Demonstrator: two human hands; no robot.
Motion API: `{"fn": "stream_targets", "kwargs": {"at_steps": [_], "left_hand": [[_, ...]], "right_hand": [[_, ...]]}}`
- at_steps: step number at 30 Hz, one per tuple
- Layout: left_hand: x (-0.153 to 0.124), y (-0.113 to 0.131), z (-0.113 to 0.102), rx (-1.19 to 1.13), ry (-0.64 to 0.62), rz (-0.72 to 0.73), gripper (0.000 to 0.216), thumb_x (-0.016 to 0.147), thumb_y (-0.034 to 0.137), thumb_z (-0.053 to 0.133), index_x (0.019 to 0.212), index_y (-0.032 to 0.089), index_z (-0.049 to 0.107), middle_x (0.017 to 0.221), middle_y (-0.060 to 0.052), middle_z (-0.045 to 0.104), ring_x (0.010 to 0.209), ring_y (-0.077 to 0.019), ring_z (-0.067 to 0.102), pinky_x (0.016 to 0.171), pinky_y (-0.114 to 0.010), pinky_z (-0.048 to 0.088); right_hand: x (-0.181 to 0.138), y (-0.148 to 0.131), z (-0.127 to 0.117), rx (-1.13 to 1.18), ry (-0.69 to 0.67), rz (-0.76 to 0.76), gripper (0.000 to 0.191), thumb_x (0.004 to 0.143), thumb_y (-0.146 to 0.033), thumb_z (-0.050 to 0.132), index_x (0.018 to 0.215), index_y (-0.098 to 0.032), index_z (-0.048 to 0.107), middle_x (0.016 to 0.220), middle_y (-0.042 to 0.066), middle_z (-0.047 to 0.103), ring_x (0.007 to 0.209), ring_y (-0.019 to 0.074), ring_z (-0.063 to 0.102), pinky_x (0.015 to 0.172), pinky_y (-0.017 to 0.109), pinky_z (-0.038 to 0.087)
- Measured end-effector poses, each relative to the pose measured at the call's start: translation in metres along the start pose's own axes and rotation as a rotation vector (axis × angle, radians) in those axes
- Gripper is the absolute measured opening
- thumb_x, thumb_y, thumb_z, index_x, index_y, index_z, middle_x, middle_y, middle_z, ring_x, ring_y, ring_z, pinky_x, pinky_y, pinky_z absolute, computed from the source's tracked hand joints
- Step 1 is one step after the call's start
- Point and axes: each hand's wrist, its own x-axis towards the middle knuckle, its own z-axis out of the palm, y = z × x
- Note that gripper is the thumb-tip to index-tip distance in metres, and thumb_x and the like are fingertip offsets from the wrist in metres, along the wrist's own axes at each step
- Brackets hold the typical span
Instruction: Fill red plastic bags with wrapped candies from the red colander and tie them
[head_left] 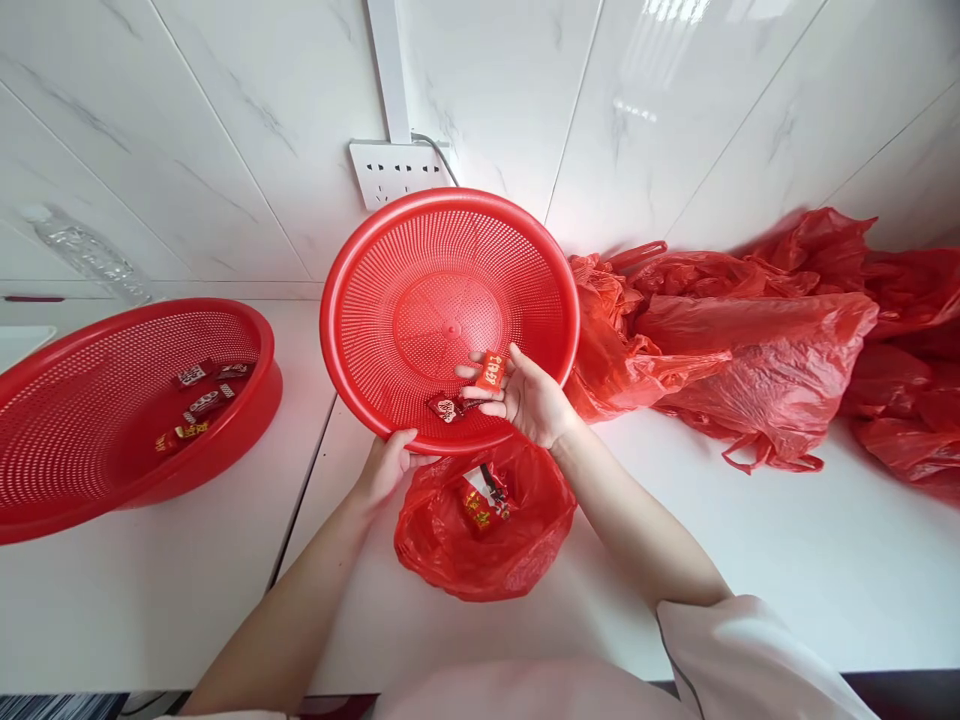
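Left hand [386, 465]: fingers closed on the rim of the tilted red basket [420, 270]. Right hand [529, 400]: fingers loosely pinching a red candy [491, 372] inside it. The tilt may send the loose candy [444, 408] past the open bag [484, 525] onto the counter [750, 560].

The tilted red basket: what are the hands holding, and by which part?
The left hand grips the basket by its lower rim; the right hand holds a red candy between fingertips.

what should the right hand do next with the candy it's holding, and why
Probably carry the candy down past the basket rim and release it over the open red bag: the right hand holds it, the left hand tilts the basket, and similar candies lie in that bag.
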Motion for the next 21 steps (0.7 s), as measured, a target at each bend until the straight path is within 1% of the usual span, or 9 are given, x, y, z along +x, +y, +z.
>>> {"fn": "stream_targets", "kwargs": {"at_steps": [2, 5, 9, 13, 16, 19, 21], "left_hand": [[-0.0002, 0.0000, -0.0007, -0.007, -0.002, -0.006, 0.054, 0.083, 0.025, 0.057, 0.136, 0.017, 0.050, 0.132, -0.015, 0.059, 0.112, -0.0317, 0.062, 0.089, -0.047, 0.055], [0.0002, -0.0008, -0.0022, -0.017, -0.010, -0.035, 0.051, 0.083, 0.026, 0.058, 0.133, 0.016, 0.053, 0.128, -0.015, 0.062, 0.110, -0.0308, 0.063, 0.091, -0.047, 0.054], [0.0007, -0.0024, -0.0037, -0.020, -0.016, -0.076, 0.045, 0.084, 0.029, 0.056, 0.126, 0.012, 0.058, 0.124, -0.016, 0.064, 0.108, -0.0310, 0.064, 0.092, -0.048, 0.053], [0.0007, -0.0024, -0.0035, -0.021, -0.001, -0.044, 0.046, 0.083, 0.028, 0.057, 0.127, 0.012, 0.058, 0.127, -0.016, 0.063, 0.111, -0.0313, 0.063, 0.094, -0.049, 0.052], [0.0010, -0.0021, -0.0034, -0.018, -0.004, -0.039, 0.047, 0.083, 0.027, 0.057, 0.127, 0.012, 0.057, 0.128, -0.016, 0.062, 0.111, -0.0319, 0.063, 0.093, -0.050, 0.053], [0.0017, -0.0025, -0.0036, -0.027, 0.015, -0.054, 0.048, 0.081, 0.027, 0.059, 0.127, 0.012, 0.057, 0.125, -0.016, 0.064, 0.109, -0.0314, 0.064, 0.091, -0.049, 0.054], [0.0021, -0.0031, -0.0041, -0.029, 0.026, -0.057, 0.049, 0.081, 0.027, 0.059, 0.128, 0.012, 0.057, 0.124, -0.016, 0.064, 0.107, -0.0310, 0.065, 0.090, -0.048, 0.055]], "right_hand": [[0.0000, -0.0011, 0.0003, 0.035, -0.019, 0.021, 0.048, 0.093, -0.056, 0.040, 0.110, -0.017, 0.062, 0.116, 0.010, 0.069, 0.088, 0.0173, 0.072, 0.064, 0.023, 0.059], [-0.0009, -0.0014, -0.0001, 0.033, -0.038, 0.019, 0.047, 0.096, -0.052, 0.037, 0.112, -0.016, 0.063, 0.116, 0.010, 0.069, 0.090, 0.0174, 0.071, 0.073, 0.025, 0.060], [-0.0027, 0.0001, 0.0004, 0.005, -0.049, -0.028, 0.035, 0.095, -0.040, 0.046, 0.114, -0.016, 0.063, 0.115, 0.010, 0.070, 0.092, 0.0175, 0.071, 0.077, 0.026, 0.059], [-0.0048, 0.0016, 0.0024, -0.028, -0.071, -0.089, 0.029, 0.091, -0.031, 0.056, 0.114, -0.016, 0.063, 0.115, 0.010, 0.070, 0.094, 0.0183, 0.071, 0.080, 0.028, 0.059], [-0.0061, 0.0026, 0.0042, -0.068, -0.063, -0.105, 0.031, 0.088, -0.033, 0.061, 0.114, -0.017, 0.064, 0.115, 0.009, 0.070, 0.093, 0.0180, 0.071, 0.078, 0.027, 0.060], [-0.0066, 0.0041, 0.0059, -0.112, -0.034, -0.140, 0.036, 0.085, -0.038, 0.066, 0.115, -0.018, 0.065, 0.113, 0.009, 0.071, 0.089, 0.0185, 0.072, 0.072, 0.027, 0.061], [-0.0067, 0.0050, 0.0063, -0.149, -0.022, -0.173, 0.038, 0.083, -0.040, 0.068, 0.114, -0.019, 0.066, 0.110, 0.009, 0.072, 0.087, 0.0188, 0.073, 0.071, 0.028, 0.062]]}}
